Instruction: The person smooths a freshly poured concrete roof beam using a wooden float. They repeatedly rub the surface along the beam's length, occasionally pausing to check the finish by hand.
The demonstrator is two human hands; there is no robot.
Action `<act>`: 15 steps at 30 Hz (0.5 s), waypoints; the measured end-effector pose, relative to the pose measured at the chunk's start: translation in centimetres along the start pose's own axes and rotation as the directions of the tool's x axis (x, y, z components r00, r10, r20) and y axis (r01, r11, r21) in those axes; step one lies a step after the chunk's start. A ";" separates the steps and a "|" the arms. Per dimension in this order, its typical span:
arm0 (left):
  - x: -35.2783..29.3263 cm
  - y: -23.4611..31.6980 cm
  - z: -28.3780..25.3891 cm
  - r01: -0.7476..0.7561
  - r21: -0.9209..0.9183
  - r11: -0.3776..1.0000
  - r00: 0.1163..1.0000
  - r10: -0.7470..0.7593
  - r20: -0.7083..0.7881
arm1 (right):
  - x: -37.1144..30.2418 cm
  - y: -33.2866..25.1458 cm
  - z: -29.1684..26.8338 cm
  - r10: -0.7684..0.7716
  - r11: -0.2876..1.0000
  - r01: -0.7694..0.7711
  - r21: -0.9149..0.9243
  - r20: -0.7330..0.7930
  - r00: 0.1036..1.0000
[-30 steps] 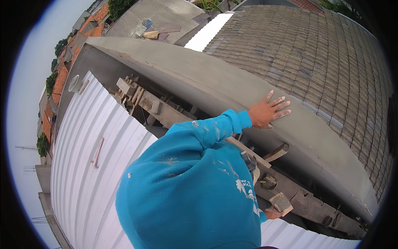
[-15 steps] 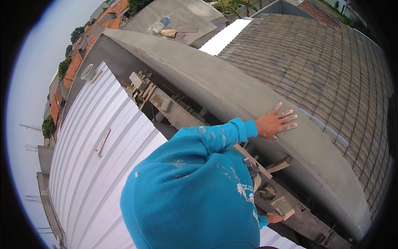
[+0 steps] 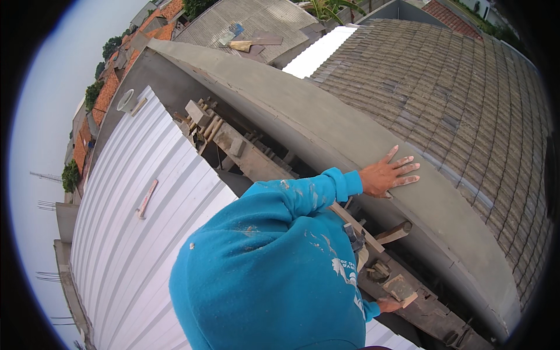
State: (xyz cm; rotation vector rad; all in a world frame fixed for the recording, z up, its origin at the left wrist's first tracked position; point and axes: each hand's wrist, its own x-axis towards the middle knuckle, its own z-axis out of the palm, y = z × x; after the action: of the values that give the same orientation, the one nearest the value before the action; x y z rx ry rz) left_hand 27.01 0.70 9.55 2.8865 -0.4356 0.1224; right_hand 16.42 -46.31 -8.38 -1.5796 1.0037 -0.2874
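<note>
My left hand (image 3: 385, 176) lies palm down with fingers spread on the smooth grey top of the rendered wall (image 3: 326, 111). Pale dust or mortar marks its fingertips. Lower down, my right hand (image 3: 387, 304) grips the edge of a small squarish wooden board (image 3: 400, 287) with a grey-smeared face; its fingers are partly hidden. This board is over the dirty scaffold plank (image 3: 434, 315) beside the wall. A blue sweater sleeve (image 3: 326, 185), spotted with dried mortar, covers my left arm.
A gap with wooden poles (image 3: 394, 232) and planks runs along the wall. Loose blocks (image 3: 236, 147) sit on the far plank. Left is a white corrugated metal roof (image 3: 125, 192) with a long-handled tool (image 3: 147, 198) and bucket (image 3: 126, 101). Tiled roof (image 3: 449, 105) lies beyond the wall.
The view has shifted very slightly. My left hand stays on the wall top, and my right hand with the small wooden board has barely moved.
</note>
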 end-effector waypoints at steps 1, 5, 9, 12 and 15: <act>0.1 -0.1 0.1 -0.004 -0.003 1.000 1.000 0.004 -0.006 | 1.0 1.2 -0.3 -0.026 0.999 0.026 -0.037 0.009 1.000; 0.2 -0.1 0.1 -0.008 -0.009 1.000 1.000 0.008 -0.009 | 2.1 2.0 -0.2 0.119 0.989 -0.112 0.095 -0.070 0.990; 0.3 -0.1 0.0 -0.006 -0.007 1.000 1.000 0.006 0.004 | 1.5 1.8 -0.2 0.058 0.998 -0.059 -0.013 -0.050 0.997; 0.1 0.0 -0.3 0.001 0.000 1.000 1.000 -0.001 0.017 | -0.1 -0.8 0.7 0.069 0.994 -0.073 -0.079 -0.056 0.996; 0.1 0.0 -0.4 0.005 0.002 1.000 1.000 -0.005 0.021 | -0.7 -1.7 1.0 0.046 0.997 -0.049 -0.058 -0.047 0.998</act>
State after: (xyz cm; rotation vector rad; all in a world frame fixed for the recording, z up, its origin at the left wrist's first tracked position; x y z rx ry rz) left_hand 27.05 0.74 9.95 2.8935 -0.4322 0.0916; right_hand 17.40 -45.19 -6.85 -1.6068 1.0922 -0.2640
